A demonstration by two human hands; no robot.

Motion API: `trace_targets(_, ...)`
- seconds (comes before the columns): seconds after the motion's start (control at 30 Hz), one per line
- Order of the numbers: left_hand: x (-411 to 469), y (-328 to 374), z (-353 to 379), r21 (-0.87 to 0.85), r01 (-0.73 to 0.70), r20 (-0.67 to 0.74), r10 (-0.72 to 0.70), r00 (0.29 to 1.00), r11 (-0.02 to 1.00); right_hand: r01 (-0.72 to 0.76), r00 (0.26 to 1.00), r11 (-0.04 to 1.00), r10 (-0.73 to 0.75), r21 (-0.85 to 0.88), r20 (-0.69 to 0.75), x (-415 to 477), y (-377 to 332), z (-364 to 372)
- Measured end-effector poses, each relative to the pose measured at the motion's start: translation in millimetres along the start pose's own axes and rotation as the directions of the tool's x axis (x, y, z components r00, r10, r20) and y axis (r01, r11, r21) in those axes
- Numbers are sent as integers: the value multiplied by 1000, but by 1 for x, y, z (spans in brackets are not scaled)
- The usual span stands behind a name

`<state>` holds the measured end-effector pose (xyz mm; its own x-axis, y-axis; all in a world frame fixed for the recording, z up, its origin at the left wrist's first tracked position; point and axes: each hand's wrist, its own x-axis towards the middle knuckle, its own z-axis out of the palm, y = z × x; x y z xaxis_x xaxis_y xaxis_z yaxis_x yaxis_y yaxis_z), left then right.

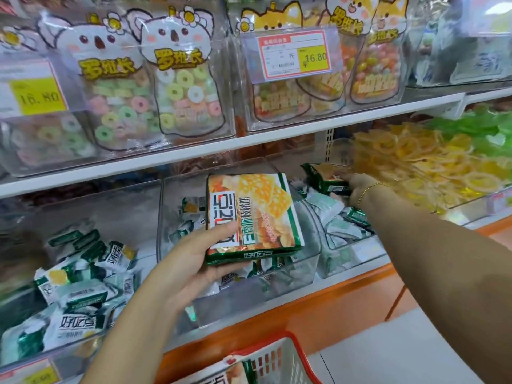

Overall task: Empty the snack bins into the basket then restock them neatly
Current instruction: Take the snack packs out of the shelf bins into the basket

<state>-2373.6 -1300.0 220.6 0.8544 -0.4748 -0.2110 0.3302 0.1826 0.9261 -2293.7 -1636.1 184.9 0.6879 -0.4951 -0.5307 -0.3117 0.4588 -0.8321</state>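
Observation:
My left hand point(191, 261) grips a large green-and-orange cracker pack point(250, 217) from below, held in front of the middle clear snack bin point(310, 261). My right hand point(357, 189) reaches into the bin to the right point(357, 252) and grips a second, similar cracker pack point(325, 177) lying on top of small white-and-green packets point(336, 217). The red basket point(279, 358) sits at the bottom edge, below my hands, with another cracker pack point(221, 376) inside it.
A left bin point(80, 278) holds several small white-and-green packets. Yellow wrapped candies point(424, 162) fill the bin at far right. The upper shelf point(221, 145) carries candy bags and price tags. An orange ledge point(318, 306) runs below the bins.

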Motion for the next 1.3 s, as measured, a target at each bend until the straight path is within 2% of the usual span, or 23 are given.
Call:
trace_targets(0.07, -7, 3, -7, 50, 17, 19, -18, 1000, 999, -8, 1000, 999, 8, -34, -19, -6, 0, 7)
trace_targets(0.2, -29, 6, -24, 191, -7, 23, 2, 1000, 982, 84, 994, 993, -77, 88, -77, -30, -1, 8)
trace_targets(0.43, -101, -12, -50, 138, -109, -100, 123, 987, 984, 149, 980, 957, -178, 250, 94, -133, 29, -13)
trace_targets(0.63, -165, -45, -90, 109, -58, -247, 83, 965, 992, 289, 925, 937, -326, 194, 194, -236, 108, -28)
trace_targets(0.73, -182, -65, -119, 42, -39, -348, 51, 936, 998, 237, 926, 956, -276, 173, 257, -265, 170, -34)
trace_targets(0.87, -193, -99, -170, 34, 159, -446, -128, 886, 987, 109, 952, 994, -110, 21, 286, -281, 257, -33)
trace_targets(1.03, -192, -129, -218, 60, 375, -518, -293, 804, 925, -20, 976, 998, 34, -67, 214, -288, 339, -9)
trace_targets(1.13, -185, -135, -234, 98, 454, -540, -336, 772, 886, -123, 980, 991, 131, -57, 152, -277, 371, 11)
trace_targets(1.3, -170, -151, -254, 158, 544, -580, -369, 726, 824, -176, 976, 982, 183, -67, 122, -264, 401, 41)
